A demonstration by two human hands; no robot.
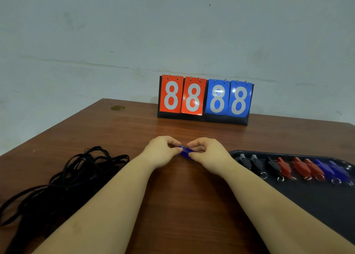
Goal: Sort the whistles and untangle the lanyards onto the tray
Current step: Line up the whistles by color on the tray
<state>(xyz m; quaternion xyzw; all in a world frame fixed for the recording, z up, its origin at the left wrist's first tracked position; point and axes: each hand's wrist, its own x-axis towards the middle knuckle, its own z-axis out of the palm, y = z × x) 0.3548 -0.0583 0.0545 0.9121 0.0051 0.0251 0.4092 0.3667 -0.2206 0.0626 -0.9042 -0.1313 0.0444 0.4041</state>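
Before a scoreboard [205, 100] reading 88 88 — left hand [163, 152] and right hand [206, 152] both pinch a blue whistle [185, 152]

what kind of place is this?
Probably a sports-gear sorting bench in a plain room: a flip scoreboard against a bare wall, whistles lined up by colour on a black tray, tangled black lanyards on a wooden table.
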